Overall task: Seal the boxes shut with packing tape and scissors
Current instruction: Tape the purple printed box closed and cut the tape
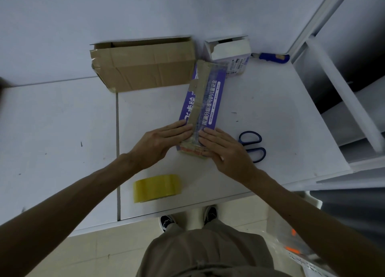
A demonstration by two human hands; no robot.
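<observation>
While smoothing tape along the purple box (208,97), lying flat with straight fingers and gripping nothing: left hand (166,140) and right hand (223,149), fingertips nearly meeting over the tape strip (200,104) at the box's near end. Under both palms, then, that box, stretching away beyond the fingertips on the white worktop (62,131).

Looks like the press-down step on this box, with tape already laid lengthwise over the seam; far end too blurred to judge.

Just right of the right hand, partly hidden by its wrist, blue-handled scissors (253,146). Nearer the body than the left hand, a yellowish tape roll (157,188). Well beyond the left fingertips, a brown cardboard box (145,66) with a flap standing open. Beyond the right fingertips, a small white box (229,51), also open on top.

Next, probably: rub the strip down to its end, then reach back for the roll and pull a fresh length for the brown box, keeping the scissors within the right hand's reach for the cut.
</observation>
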